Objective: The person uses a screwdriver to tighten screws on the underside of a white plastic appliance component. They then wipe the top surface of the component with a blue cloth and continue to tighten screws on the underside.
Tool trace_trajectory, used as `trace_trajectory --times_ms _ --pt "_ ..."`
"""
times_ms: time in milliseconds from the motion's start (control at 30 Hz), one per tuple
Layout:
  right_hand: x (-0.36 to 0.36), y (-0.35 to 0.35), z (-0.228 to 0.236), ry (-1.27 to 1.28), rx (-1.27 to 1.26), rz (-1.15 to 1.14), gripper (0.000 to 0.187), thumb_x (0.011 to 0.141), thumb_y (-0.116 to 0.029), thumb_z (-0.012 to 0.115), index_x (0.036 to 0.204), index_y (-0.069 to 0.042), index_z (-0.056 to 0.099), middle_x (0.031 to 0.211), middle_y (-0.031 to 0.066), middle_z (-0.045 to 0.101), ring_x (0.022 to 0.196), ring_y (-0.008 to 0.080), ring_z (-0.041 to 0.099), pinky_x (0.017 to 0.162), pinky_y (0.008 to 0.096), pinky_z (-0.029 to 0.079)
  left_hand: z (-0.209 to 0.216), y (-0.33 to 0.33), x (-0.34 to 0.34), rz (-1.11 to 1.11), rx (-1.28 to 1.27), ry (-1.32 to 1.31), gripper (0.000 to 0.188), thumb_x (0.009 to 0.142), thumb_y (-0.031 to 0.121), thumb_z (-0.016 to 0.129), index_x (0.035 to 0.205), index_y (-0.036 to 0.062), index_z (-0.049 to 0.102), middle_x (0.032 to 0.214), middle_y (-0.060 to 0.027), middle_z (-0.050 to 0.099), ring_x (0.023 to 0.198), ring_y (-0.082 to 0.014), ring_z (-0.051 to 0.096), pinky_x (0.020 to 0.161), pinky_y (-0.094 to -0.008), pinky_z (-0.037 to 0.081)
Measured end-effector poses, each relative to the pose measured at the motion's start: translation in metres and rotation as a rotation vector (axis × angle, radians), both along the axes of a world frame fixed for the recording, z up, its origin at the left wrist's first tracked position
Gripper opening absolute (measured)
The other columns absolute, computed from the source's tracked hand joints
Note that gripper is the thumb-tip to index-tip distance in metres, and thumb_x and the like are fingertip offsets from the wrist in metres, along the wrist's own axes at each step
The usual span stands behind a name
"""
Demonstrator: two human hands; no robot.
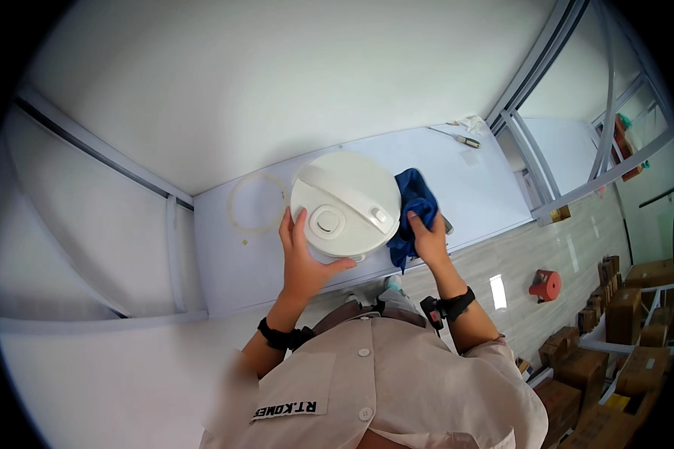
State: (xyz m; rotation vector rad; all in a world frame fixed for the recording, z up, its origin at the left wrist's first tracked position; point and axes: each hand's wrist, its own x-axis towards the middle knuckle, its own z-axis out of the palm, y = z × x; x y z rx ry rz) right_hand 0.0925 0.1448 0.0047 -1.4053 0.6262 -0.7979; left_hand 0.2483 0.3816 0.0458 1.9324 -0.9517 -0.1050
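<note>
A round cream-white rice cooker (350, 198) stands on the white table, seen from above, with a broad handle band, a button and a round vent on its lid. My left hand (305, 262) rests against its near left side, fingers stretched out and thumb spread apart along the rim. At the cooker's right side, my right hand (429, 241) is closed on a dark blue cloth (412, 196), bunched up and touching or close against the cooker. Part of a grey object (448, 224) shows beside the right hand; its kind is hidden.
A thin yellowish ring (232, 213) lies left of the cooker on the table (225, 280). A screwdriver (467, 141) and crumpled white material (472, 124) are at the far right. Metal frame posts flank the table. A red stool (547, 286) and cardboard boxes (580, 370) stand right.
</note>
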Motion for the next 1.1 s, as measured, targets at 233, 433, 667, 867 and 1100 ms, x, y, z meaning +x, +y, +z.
trace_trajectory --times_ms 233,433,667,867,1100 --pt "-0.031 -0.016 0.070 -0.112 -0.359 0.190 0.053 0.090 -0.007 0.069 0.140 0.002 0.056 0.140 0.0181 0.061 0.127 0.0261 0.060 0.110 0.0387 0.045 -0.002 0.016 0.032 -0.042 -0.011 0.101 0.144 0.052 0.033 0.107 0.165 0.0050 0.022 0.165 -0.0211 0.023 0.149 -0.0406 0.039 0.117 -0.0534 0.045" --pt "-0.026 0.008 0.043 0.004 -0.821 0.181 0.055 0.078 -0.006 0.069 0.132 -0.006 0.058 0.150 0.0265 0.051 0.136 0.0418 0.052 0.114 0.0460 0.040 0.000 0.005 0.048 -0.147 -0.035 -0.145 0.148 0.051 0.039 0.106 0.168 0.0081 0.021 0.172 -0.0192 0.018 0.157 -0.0417 0.030 0.123 -0.0545 0.039" --pt "-0.026 0.011 -0.019 -0.038 -0.651 0.077 0.059 0.087 -0.003 0.067 0.142 -0.003 0.047 0.145 0.0242 0.046 0.136 0.0390 0.049 0.116 0.0462 0.038 -0.006 0.001 0.045 -0.199 -0.086 0.127 0.136 0.056 0.034 0.105 0.165 0.0087 0.028 0.173 -0.0209 0.017 0.158 -0.0389 0.028 0.119 -0.0537 0.045" --pt "-0.024 0.015 -0.042 0.072 -0.283 0.110 0.056 0.091 0.004 0.060 0.145 0.001 0.046 0.135 0.0157 0.056 0.128 0.0253 0.056 0.112 0.0386 0.043 -0.008 -0.001 0.018 -0.079 -0.126 0.024 0.128 0.060 0.031 0.104 0.163 0.0061 0.032 0.170 -0.0236 0.024 0.154 -0.0404 0.036 0.111 -0.0486 0.053" --pt "-0.014 -0.032 -0.033 0.072 -0.262 -0.026 0.056 0.090 0.006 0.062 0.144 0.000 0.051 0.128 0.0143 0.063 0.119 0.0237 0.061 0.106 0.0352 0.047 0.006 -0.003 -0.015 0.106 -0.034 0.004 0.123 0.059 0.034 0.104 0.158 0.0025 0.038 0.164 -0.0219 0.035 0.139 -0.0366 0.054 0.096 -0.0437 0.057"
